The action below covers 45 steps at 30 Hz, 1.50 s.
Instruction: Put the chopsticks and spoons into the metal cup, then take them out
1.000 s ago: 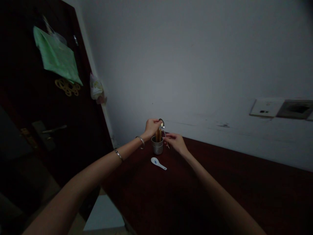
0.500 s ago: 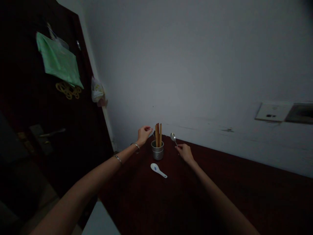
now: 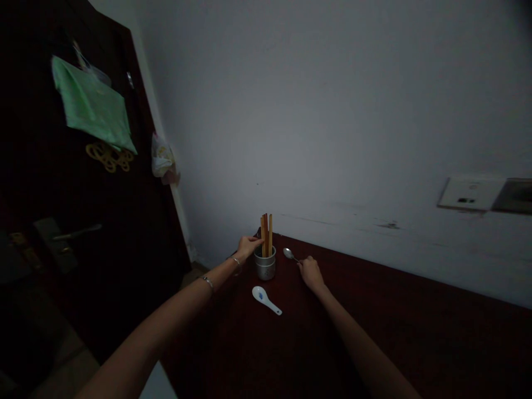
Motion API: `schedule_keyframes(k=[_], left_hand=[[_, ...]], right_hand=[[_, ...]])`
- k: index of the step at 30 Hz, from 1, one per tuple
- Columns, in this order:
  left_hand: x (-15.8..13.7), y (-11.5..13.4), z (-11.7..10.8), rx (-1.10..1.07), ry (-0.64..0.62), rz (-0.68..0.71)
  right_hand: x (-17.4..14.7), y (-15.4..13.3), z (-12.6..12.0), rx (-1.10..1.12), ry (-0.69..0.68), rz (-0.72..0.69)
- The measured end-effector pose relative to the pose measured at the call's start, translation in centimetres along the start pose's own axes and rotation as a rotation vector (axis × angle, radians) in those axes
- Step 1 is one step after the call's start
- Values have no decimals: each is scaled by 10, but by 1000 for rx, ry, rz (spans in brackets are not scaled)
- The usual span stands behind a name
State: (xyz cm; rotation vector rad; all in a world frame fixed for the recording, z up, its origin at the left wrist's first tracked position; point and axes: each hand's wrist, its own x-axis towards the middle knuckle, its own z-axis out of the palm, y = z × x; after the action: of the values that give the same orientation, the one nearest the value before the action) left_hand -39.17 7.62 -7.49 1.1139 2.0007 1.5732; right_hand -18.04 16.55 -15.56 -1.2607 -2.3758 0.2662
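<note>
A grey metal cup (image 3: 265, 270) stands on the dark red table with several wooden chopsticks (image 3: 267, 235) upright in it. Just above its left rim is my left hand (image 3: 248, 246), fingers pinched together against the chopsticks; what they hold, if anything, is hidden. A dark utensil tip (image 3: 259, 231) shows behind the chopsticks. To the right of the cup, my right hand (image 3: 310, 271) is closed on the handle of a metal spoon (image 3: 288, 253), low at the tabletop. In front of the cup lies a white soup spoon (image 3: 266, 301) with a blue mark.
The table (image 3: 374, 293) runs along a pale wall (image 3: 332, 138) with a socket plate (image 3: 471, 193). At left is a dark door (image 3: 137, 233) with a handle (image 3: 77, 233) and a hanging green cloth (image 3: 93, 105). A plastic bag (image 3: 162, 158) hangs by the frame.
My right hand has lowered the metal spoon from a raised tilt down to the tabletop. My left hand has moved down and right, from beside the chopsticks to the cup's rim.
</note>
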Motion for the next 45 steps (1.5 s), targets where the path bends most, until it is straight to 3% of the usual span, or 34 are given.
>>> schedule_keyframes(k=[9,20,28,37,40,45], left_hand=[[2,-6,10,4,65,-8],[-1,1,6,-56,52,45],[10,39,-16,-84,124,164],[18,96,-67,-229,275,347],[18,90,-82,-214,264,282],[13,47,-91,-51,185,52]], right_hand=[[-6,3,9,-188,54,5],[-13,-3,3,-213,35,45],[-14,-5,-9,-133,21,55],[-17,-15,-37,-37,123,-8],[-24,-16,-40,28,140,-42],[-43,-10,-35,153,151,-118]])
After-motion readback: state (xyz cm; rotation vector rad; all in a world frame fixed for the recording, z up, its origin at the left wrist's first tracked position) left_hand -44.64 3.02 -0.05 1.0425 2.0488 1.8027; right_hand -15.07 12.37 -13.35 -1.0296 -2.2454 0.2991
